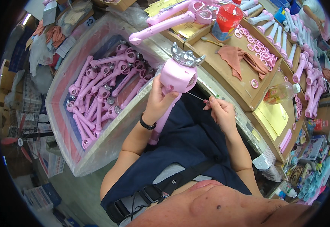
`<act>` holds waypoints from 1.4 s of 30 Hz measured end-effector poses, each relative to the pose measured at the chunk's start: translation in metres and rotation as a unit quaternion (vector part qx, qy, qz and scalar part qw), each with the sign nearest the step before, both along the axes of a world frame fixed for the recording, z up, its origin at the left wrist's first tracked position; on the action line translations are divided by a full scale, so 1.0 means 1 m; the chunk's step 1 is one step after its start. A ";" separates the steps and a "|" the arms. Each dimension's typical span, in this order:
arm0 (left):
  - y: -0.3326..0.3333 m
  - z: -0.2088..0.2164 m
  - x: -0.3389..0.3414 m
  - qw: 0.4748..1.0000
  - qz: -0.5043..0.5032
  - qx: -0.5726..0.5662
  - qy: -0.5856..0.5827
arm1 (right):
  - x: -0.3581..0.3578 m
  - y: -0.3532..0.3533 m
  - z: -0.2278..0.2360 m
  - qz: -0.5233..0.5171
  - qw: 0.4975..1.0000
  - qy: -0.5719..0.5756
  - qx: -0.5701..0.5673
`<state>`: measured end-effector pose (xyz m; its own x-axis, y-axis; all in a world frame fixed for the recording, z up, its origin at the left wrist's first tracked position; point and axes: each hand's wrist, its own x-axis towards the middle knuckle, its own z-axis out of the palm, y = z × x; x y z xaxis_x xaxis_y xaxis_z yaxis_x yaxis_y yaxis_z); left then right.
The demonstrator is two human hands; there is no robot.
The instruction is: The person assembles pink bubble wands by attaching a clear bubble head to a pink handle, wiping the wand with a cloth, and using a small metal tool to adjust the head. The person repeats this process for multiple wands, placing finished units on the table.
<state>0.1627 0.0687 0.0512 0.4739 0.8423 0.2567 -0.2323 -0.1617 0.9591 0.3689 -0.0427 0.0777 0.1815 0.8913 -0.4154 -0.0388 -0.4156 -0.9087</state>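
Pink toy wand [174, 81] is held up over the person's lap, just in front of the table [225, 81]. The left hand [158, 101] is wrapped tight around the wand, just under its fat pink head. A silver crown piece [187, 57] sits on top of that head. The wand is long, and it stands almost straight up, leaning a little. Its crown end points up and away from the person, and its handle end points down at the lap.

The right hand [218, 109] is pinched shut on a thin pointy tool [197, 97]. The tip of the tool is right at the side of the pink head, maybe touching it. It looks like the person is poking or fixing a small spot there. The next move likely needs a steady wand and a careful, gentle push.

A big bin [78, 151] full of more pink wands [100, 94] sits to the left.
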 end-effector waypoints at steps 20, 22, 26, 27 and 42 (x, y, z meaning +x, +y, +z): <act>0.002 0.000 -0.002 0.994 -0.031 -0.101 0.014 | -0.024 -0.009 0.007 -0.051 0.935 -0.277 0.215; 0.005 0.002 -0.003 0.986 -0.046 -0.161 -0.002 | -0.030 -0.013 0.012 -0.059 0.859 -0.390 0.326; 0.010 0.005 -0.002 0.973 -0.039 -0.224 -0.022 | -0.034 -0.014 0.019 -0.071 0.838 -0.399 0.365; 0.010 0.005 -0.001 0.971 -0.050 -0.233 -0.035 | -0.034 -0.013 0.020 -0.071 0.831 -0.408 0.371; 0.002 0.003 0.001 0.974 -0.057 -0.219 -0.018 | -0.033 -0.011 0.021 -0.037 0.822 -0.427 0.374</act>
<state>0.1635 0.0702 0.0542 0.5677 0.8173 -0.0984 -0.2589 0.2908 0.9211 0.3362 -0.0540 0.0988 0.1881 0.8128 0.5514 0.7466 0.2464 -0.6179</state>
